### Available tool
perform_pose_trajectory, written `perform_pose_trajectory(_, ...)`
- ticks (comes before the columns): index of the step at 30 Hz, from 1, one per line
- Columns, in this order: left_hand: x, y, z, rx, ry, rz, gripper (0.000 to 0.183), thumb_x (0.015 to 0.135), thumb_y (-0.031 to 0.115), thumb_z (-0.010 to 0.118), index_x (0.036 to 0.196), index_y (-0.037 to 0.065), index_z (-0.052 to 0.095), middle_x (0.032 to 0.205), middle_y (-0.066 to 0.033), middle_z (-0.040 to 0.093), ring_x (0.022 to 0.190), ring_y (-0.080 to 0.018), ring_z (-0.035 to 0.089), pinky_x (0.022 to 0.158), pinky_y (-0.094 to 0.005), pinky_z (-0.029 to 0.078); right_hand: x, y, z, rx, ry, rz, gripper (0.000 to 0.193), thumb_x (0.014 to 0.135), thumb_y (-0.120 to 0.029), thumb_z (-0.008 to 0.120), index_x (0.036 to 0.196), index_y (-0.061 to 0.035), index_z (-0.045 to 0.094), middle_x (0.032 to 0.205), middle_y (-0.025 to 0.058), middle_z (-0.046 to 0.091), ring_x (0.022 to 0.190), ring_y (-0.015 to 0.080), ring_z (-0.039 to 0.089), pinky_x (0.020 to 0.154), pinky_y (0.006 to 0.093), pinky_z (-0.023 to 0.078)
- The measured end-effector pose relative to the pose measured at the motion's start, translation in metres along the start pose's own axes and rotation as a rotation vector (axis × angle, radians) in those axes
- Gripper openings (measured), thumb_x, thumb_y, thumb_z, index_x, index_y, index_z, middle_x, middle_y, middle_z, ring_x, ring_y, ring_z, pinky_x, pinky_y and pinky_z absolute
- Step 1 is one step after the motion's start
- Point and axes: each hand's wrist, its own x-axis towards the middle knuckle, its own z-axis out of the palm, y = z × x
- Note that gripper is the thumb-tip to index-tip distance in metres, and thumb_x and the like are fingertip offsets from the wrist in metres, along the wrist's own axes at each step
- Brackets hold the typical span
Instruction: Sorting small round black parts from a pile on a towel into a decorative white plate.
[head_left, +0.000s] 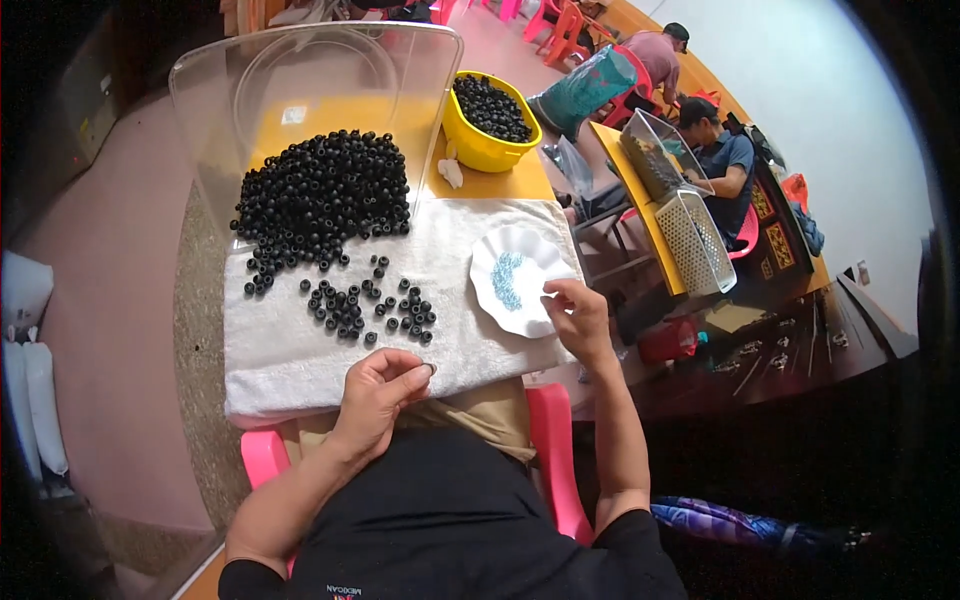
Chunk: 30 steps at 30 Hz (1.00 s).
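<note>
My left hand (378,398) is at the near edge of a white towel (262,355); its thumb and forefinger pinch a small dark piece that looks like a black bead (432,368). Loose black beads (345,312) lie just beyond it. Over the right rim of a scalloped white dish (488,248), my right hand (582,322) is closed in a pinch; anything between its fingertips is too small to make out. Tiny light-blue pieces (507,282) are gathered on the left side of the dish. A large heap of black beads (325,185) spills from a tipped clear plastic bin (205,110) onto the towel.
A yellow tub (487,152) full of black pieces stands at the back, beside a crumpled white scrap (450,173). To the right, a person (725,155) sits at another table with a clear bin (660,155) and a white perforated basket (695,245). Pink chair arms (556,450) flank me.
</note>
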Motion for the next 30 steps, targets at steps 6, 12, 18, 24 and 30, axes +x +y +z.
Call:
perform_pose_trajectory(6, -0.001, -0.002, -0.001, 0.048, -0.022, 0.01, 0.012, 0.086, 0.007, 0.07, 0.095, 0.004, 0.062, 0.087, -0.0046, 0.068, 0.074, -0.0114, 0.063, 0.067, -0.0241, 0.052, 0.013, 0.022, 0.006, -0.01, -0.093, -0.005, 0.019, 0.076, 0.003, 0.068, 0.094, -0.0016, 0.068, 0.085, 0.0108, 0.069, 0.073, 0.017, 0.065, 0.068, 0.0276, 0.051)
perform_pose_trajectory(12, -0.001, 0.003, 0.001, 0.055, -0.001, 0.0, 0.012, 0.086, 0.005, 0.071, 0.095, 0.003, 0.063, 0.083, -0.0032, 0.066, 0.07, -0.0087, 0.062, 0.066, -0.0207, 0.051, 0.021, 0.021, 0.012, -0.015, -0.291, 0.081, 0.02, 0.076, 0.001, 0.066, 0.096, -0.0012, 0.069, 0.091, 0.0132, 0.069, 0.076, 0.0228, 0.067, 0.071, 0.0308, 0.052)
perform_pose_trajectory(18, 0.0, 0.002, 0.003, 0.054, -0.008, -0.003, 0.011, 0.086, 0.005, 0.07, 0.095, 0.003, 0.063, 0.084, -0.0032, 0.067, 0.071, -0.0084, 0.062, 0.067, -0.0205, 0.051, 0.024, 0.007, 0.014, -0.126, -0.366, -0.072, 0.019, 0.076, 0.0, 0.065, 0.095, -0.0011, 0.07, 0.093, 0.0143, 0.069, 0.082, 0.0273, 0.068, 0.074, 0.0339, 0.053)
perform_pose_trajectory(24, -0.001, 0.002, 0.002, 0.038, -0.007, -0.004, 0.011, 0.086, 0.005, 0.071, 0.094, 0.002, 0.063, 0.084, -0.0037, 0.067, 0.071, -0.0086, 0.062, 0.067, -0.0205, 0.052, 0.024, 0.005, 0.017, -0.216, -0.352, -0.121, 0.017, 0.076, -0.002, 0.066, 0.093, -0.0014, 0.069, 0.091, 0.0152, 0.068, 0.085, 0.0311, 0.067, 0.077, 0.0362, 0.052)
perform_pose_trajectory(30, -0.001, 0.004, 0.003, 0.045, -0.008, -0.012, 0.011, 0.085, 0.005, 0.071, 0.094, 0.002, 0.063, 0.083, -0.0038, 0.066, 0.071, -0.009, 0.062, 0.067, -0.0208, 0.051, 0.02, 0.008, 0.017, -0.245, -0.313, -0.11, 0.013, 0.077, -0.003, 0.066, 0.09, -0.0006, 0.068, 0.087, 0.0154, 0.066, 0.081, 0.0316, 0.066, 0.074, 0.0359, 0.051)
